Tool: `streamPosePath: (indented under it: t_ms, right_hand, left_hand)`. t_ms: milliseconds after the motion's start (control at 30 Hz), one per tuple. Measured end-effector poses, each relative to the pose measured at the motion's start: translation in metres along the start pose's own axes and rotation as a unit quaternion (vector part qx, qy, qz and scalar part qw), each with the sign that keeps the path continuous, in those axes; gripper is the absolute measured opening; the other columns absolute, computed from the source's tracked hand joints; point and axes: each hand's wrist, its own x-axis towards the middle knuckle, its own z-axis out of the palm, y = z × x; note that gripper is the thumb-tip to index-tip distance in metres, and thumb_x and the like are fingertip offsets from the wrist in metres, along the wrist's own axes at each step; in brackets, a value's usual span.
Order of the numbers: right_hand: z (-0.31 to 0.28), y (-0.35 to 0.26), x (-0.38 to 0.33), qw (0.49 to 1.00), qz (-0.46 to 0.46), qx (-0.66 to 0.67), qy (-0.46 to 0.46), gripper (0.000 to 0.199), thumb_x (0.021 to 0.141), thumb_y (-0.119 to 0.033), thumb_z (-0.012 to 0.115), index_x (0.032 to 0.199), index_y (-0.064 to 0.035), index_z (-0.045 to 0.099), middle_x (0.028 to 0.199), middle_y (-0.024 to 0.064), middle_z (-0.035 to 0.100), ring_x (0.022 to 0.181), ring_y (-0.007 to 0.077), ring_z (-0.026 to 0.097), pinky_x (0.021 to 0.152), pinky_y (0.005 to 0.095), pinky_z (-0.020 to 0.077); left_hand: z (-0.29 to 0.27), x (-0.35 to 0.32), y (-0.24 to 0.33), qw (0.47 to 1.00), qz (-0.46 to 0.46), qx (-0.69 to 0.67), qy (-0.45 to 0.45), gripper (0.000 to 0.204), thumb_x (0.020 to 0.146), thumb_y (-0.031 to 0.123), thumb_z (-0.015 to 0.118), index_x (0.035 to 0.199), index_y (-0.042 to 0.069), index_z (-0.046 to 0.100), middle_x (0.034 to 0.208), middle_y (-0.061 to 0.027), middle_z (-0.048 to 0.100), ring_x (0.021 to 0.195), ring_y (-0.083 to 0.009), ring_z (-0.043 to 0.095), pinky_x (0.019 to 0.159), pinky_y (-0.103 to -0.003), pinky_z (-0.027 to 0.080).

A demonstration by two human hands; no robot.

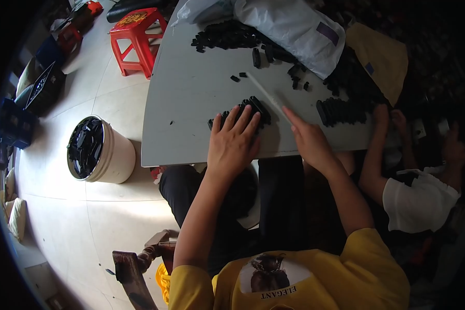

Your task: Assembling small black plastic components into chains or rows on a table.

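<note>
Left hand (232,142), fingers spread, lies flat over a row of black parts (243,111) near the counter (191,93) edge. Right hand (307,137), fingers together, apparently touches a thin white strip (267,95) just right of the row. Beyond it, loose black pieces (227,35) and a white bag (294,28).

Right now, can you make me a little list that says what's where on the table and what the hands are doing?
left hand: flat, fingers spread over a row of small black parts near the table's front edge
right hand: resting on the grey table, fingers pointing at a thin white stick
more black parts: a heap at the back, another row at the right
white bag: lying at the back
another person's hand: on the right row
floor: white bucket of black parts, red stool
</note>
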Motion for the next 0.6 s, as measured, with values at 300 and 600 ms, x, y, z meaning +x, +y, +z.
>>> streamPosePath:
  t_ms: [300, 600]
  right_hand:
    - [-0.003, -0.013, 0.001, 0.995, -0.053, 0.078, 0.035, 0.051, 0.093, 0.001, 0.042, 0.142, -0.0114, 0.038, 0.112, 0.0258, 0.061, 0.098, 0.0346, 0.065, 0.082, 0.0355, 0.0497]
    - [0.005, 0.001, 0.003, 0.999, -0.049, -0.007, 0.019, 0.053, 0.093, 0.001, 0.044, 0.144, -0.0156, 0.037, 0.108, 0.0265, 0.062, 0.087, 0.0211, 0.067, 0.075, 0.0298, 0.0492]
  left_hand:
    - [0.000, 0.001, 0.000, 1.000, -0.003, 0.003, -0.003, 0.050, 0.084, 0.029, 0.060, 0.132, 0.015, 0.051, 0.138, -0.0061, 0.048, 0.130, -0.0261, 0.042, 0.106, -0.051, 0.032]
    - [0.003, 0.001, 0.001, 1.000, -0.004, -0.002, -0.006, 0.051, 0.083, 0.029, 0.060, 0.132, 0.016, 0.051, 0.139, -0.0058, 0.048, 0.130, -0.0260, 0.042, 0.106, -0.050, 0.032]
